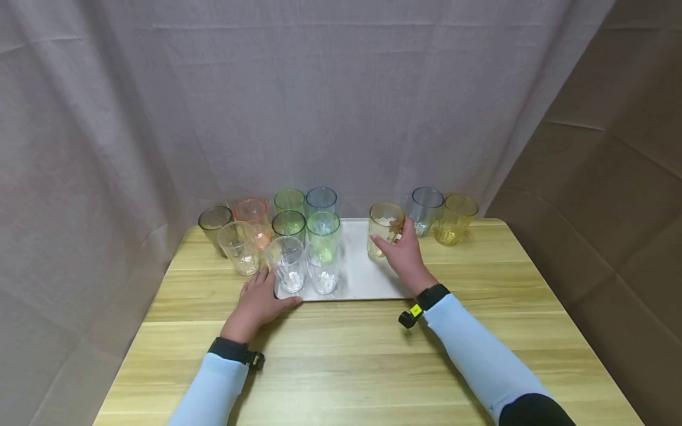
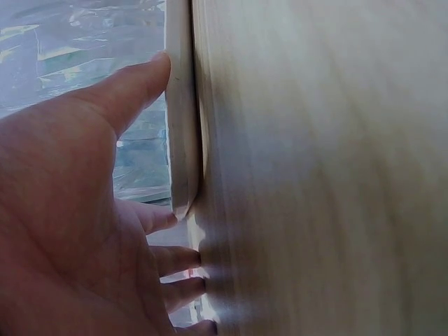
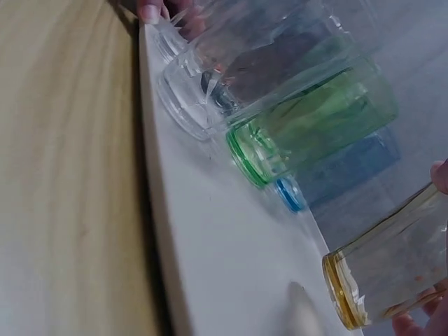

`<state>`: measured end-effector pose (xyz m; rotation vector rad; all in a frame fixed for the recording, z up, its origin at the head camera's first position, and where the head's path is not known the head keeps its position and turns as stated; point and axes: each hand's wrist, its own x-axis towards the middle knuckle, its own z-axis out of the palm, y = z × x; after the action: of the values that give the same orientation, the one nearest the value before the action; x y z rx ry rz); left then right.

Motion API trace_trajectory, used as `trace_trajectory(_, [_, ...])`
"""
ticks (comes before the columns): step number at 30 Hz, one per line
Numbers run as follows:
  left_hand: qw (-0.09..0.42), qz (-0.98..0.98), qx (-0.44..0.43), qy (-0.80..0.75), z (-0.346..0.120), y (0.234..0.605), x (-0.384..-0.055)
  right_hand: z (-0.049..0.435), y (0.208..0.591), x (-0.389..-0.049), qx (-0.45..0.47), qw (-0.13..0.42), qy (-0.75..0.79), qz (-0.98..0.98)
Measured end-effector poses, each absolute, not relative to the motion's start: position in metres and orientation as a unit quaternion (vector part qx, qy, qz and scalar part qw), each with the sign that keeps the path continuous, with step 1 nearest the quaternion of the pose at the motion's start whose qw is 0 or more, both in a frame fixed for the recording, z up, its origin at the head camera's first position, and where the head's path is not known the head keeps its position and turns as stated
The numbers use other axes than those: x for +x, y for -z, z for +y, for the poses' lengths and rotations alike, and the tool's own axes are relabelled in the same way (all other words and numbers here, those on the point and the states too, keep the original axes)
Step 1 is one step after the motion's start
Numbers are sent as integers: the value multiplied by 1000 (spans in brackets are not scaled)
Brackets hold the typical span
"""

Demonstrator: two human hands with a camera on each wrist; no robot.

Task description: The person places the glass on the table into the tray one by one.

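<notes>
My right hand grips an amber-tinted drinking glass, with thumb and fingers on opposite sides. It is held over the right part of a white tray; in the right wrist view the amber glass leans, and whether its base touches the tray I cannot tell. At the tray's front left corner rests my left hand, its thumb against the tray edge and its fingers extended along the side. Several glasses stand on the tray's left part, among them clear glasses, a green glass and a blue glass.
Left of the tray stand a grey glass, an orange glass and a clear glass. To its right are a blue-grey glass and a yellow glass. A grey curtain hangs behind the wooden table.
</notes>
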<state>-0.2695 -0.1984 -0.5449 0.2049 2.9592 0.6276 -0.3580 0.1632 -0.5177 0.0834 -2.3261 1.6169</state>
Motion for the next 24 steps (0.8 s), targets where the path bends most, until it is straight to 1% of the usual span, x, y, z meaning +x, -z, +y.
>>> trace_trajectory(3, [54,975,67,-204,-198,544,-269,151,517,-371,37,150,-559,-814])
trace_trajectory(10, [59,976,66,-199,-198,542,-268,128,512,-399,45,120,-543,-830])
trace_trajectory(15, [57,976,64,-201,-199,543,-269,116,510,-418,55,109,-529,-840])
trace_trajectory(24, [54,976,65,-200,-198,544,-270,107,507,-437,48,101,-521,-846])
